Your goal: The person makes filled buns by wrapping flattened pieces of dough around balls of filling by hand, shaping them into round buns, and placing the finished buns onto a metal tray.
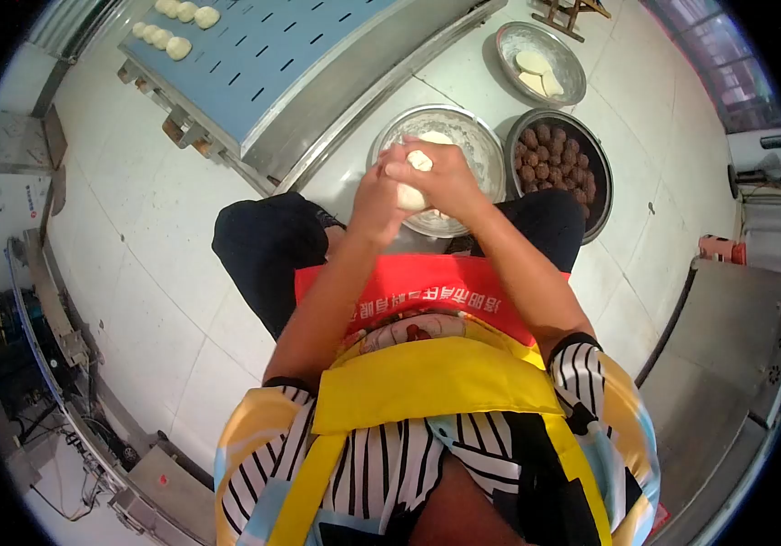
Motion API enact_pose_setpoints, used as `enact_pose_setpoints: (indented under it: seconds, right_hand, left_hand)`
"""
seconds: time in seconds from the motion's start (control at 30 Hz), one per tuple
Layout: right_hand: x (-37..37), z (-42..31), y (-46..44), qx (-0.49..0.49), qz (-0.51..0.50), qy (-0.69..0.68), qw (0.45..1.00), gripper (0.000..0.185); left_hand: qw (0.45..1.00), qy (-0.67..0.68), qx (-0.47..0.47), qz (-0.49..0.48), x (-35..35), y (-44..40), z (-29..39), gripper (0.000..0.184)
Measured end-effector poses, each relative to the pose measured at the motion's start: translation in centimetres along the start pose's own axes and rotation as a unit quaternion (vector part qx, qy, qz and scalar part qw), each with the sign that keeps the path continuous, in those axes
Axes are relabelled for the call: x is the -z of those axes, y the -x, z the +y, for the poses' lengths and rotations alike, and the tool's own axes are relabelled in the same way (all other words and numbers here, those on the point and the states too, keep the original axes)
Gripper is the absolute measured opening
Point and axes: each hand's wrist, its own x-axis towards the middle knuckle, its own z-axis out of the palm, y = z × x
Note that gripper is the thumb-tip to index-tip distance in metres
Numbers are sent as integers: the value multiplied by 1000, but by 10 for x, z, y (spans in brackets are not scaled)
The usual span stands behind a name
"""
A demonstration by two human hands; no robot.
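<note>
My left hand and my right hand are pressed together above a floured metal bowl. Both are closed round a piece of pale dough. Part of the dough bulges out between my fingers at the top, and more shows below my right hand. Most of my fingertips are hidden by the grip. More pale dough shows in the bowl just behind my hands. Beside it on the right stands a dark-filled metal bowl with many round brown filling balls.
A third metal bowl with flat dough pieces stands farther back. At the upper left is a machine with a slotted blue surface, carrying rows of dough balls. Metal cabinets line the right side; cables and equipment lie lower left.
</note>
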Motion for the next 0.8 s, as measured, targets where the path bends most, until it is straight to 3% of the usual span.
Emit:
enact_pose_setpoints:
  seconds: [0.07,0.13,0.23,0.3,0.37,0.43,0.47,0.57,0.67,0.77,0.8]
  right_hand:
    - [-12,13,-5,108,109,111,982,44]
    - [-6,-3,-3,111,42,37,992,43]
    - [1,2,-2,75,6,46,996,43]
    - [1,10,-8,84,13,71,994,44]
    - [-4,15,-8,128,28,72,989,44]
    - [-1,7,-3,80,-8,56,995,44]
    - [0,5,1,54,-26,49,997,44]
    - [-4,20,-5,70,37,125,989,48]
    - [1,3,-14,339,126,229,904,57]
    - [6,-7,0,266,154,344,887,60]
    - [3,-14,5,205,128,346,907,47]
  left_hand:
    - [993,88,-68,29,-4,-6,-17,48]
    - [988,-125,-89,7,5,-3,-13,55]
    - [982,-179,-51,-39,13,-1,-6,67]
    - [999,-42,-6,22,0,-5,-9,71]
    - [997,-66,32,22,0,-2,0,72]
    - [993,-87,75,20,2,2,6,74]
    - [992,-81,97,-27,14,-4,4,60]
    - [998,-44,52,3,6,-7,0,60]
    - [995,-76,-43,52,17,-13,-5,54]
    - [984,-102,-122,73,18,-18,-7,51]
    - [979,-127,-137,77,19,-21,-9,53]
